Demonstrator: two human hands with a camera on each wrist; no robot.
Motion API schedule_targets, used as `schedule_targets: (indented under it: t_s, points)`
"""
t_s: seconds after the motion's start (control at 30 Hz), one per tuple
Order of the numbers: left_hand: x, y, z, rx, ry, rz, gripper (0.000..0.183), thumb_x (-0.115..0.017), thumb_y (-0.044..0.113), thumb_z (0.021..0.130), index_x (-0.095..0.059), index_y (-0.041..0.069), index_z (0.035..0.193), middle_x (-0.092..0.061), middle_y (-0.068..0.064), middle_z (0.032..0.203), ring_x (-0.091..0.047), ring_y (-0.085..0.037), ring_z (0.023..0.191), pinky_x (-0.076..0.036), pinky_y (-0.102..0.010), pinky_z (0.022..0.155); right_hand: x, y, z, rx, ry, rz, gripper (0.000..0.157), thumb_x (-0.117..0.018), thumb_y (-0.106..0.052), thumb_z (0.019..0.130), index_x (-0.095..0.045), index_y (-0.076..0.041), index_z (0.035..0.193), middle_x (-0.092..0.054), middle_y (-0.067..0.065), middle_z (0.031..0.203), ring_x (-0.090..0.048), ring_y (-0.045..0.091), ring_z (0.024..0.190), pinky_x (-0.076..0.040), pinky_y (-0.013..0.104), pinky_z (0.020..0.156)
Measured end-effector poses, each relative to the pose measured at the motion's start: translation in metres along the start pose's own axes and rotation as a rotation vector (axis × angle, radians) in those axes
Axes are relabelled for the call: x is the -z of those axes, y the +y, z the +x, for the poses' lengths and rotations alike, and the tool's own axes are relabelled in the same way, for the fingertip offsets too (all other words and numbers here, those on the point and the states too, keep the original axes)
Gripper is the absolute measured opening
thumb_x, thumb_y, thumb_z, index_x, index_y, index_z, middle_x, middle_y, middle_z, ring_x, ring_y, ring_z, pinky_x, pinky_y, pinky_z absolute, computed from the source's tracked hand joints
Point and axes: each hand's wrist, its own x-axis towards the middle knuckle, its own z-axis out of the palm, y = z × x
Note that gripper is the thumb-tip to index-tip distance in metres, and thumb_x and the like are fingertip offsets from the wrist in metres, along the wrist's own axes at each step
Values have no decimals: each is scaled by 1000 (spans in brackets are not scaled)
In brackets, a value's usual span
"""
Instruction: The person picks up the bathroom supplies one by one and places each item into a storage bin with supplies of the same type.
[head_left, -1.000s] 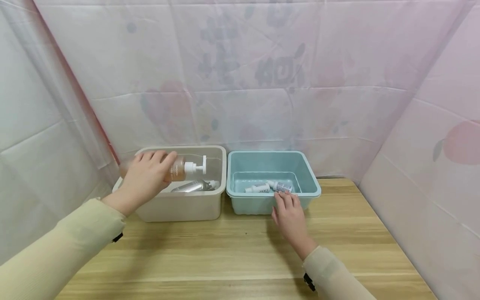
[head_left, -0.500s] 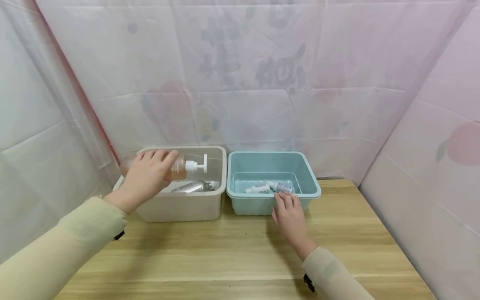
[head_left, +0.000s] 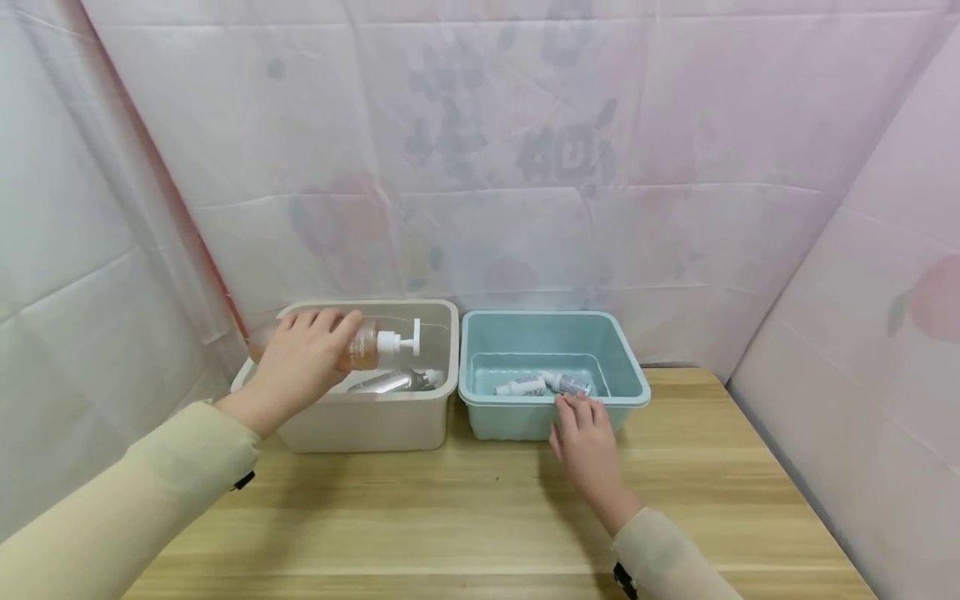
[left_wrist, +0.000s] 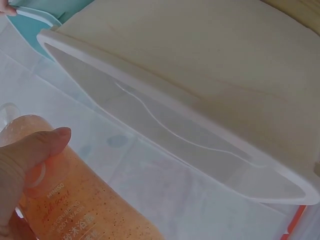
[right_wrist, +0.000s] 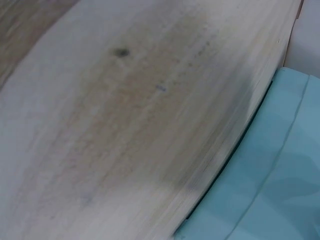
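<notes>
My left hand (head_left: 303,358) grips an orange body wash bottle (head_left: 362,345) with a white pump top (head_left: 401,340). The bottle lies sideways over the beige bin (head_left: 367,425), its pump pointing right. In the left wrist view, my thumb (left_wrist: 47,144) presses along the body wash bottle (left_wrist: 92,210), and printing shows on its orange side. Inside the beige bin lies a clear bottle (head_left: 393,381). My right hand (head_left: 588,446) rests its fingertips at the front rim of the blue bin (head_left: 517,421), fingers fairly straight. Two small white tubes lie in the blue bin, one at left (head_left: 522,387).
Both bins stand side by side at the back of the wooden table (head_left: 450,525). A pale printed sheet (head_left: 517,225) hangs right behind them, with similar sheets at both sides. The right wrist view holds the blue bin's wall (right_wrist: 280,180) and tabletop.
The head view has shifted slightly, so everything sits a little lower and farther right. Both hands keep their places, with the body wash bottle still held over the beige bin.
</notes>
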Motion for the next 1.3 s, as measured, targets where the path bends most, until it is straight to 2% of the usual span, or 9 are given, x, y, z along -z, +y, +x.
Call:
schedule_targets:
  t_s: [0.13, 0.27, 0.47, 0.57, 0.77, 1.07, 1.3]
  points:
    - [0, 0, 4, 3, -8, -1, 67, -81, 15, 62, -45, 8, 117, -55, -17, 103, -53, -43, 95, -42, -57, 81, 0, 2, 0, -11, 0, 7, 44, -60, -14, 75, -57, 10, 111, -55, 25, 105, -51, 43, 98, -41, 57, 88]
    - [-2, 1, 7, 3, -24, 1, 70, -83, 17, 62, -45, 8, 119, -55, -18, 104, -52, -43, 96, -41, -57, 82, -1, 2, -1, -12, 11, 11, 43, -55, -16, 77, -57, 11, 110, -55, 25, 104, -51, 43, 96, -42, 57, 86]
    - [-5, 0, 7, 10, -30, 7, 70, -83, 17, 61, -45, 7, 120, -56, -18, 104, -53, -44, 95, -41, -57, 82, -1, 2, -2, -21, -26, 5, 43, -48, -20, 82, -57, 10, 112, -55, 24, 106, -50, 42, 99, -40, 57, 89]
    - [-6, -1, 9, 14, -27, 4, 70, -83, 17, 61, -45, 7, 120, -56, -18, 104, -53, -44, 95, -41, -57, 82, 0, 2, -3, -29, -34, 7, 43, -49, -20, 82, -56, 10, 113, -55, 24, 107, -50, 42, 100, -40, 56, 90]
    - [-6, 0, 14, 13, -18, -11, 68, -82, 17, 62, -45, 8, 118, -56, -18, 104, -53, -44, 93, -41, -57, 81, 1, 4, -2, -20, 14, 4, 43, -50, -19, 80, -57, 10, 111, -55, 25, 104, -51, 43, 97, -42, 57, 86]
    - [-8, -2, 23, 14, -33, -13, 62, -79, 14, 62, -46, 9, 115, -56, -18, 103, -53, -43, 91, -42, -56, 78, 4, 3, 0, -26, 2, -8, 42, -55, -15, 77, -57, 10, 111, -55, 24, 105, -51, 42, 98, -42, 55, 87]
    - [-11, -7, 23, 21, -37, 10, 58, -77, 14, 64, -47, 9, 114, -56, -17, 99, -54, -44, 91, -43, -58, 79, 3, 3, 1, -5, 13, -21, 43, -59, -14, 74, -57, 10, 110, -56, 23, 103, -52, 41, 95, -43, 55, 86]
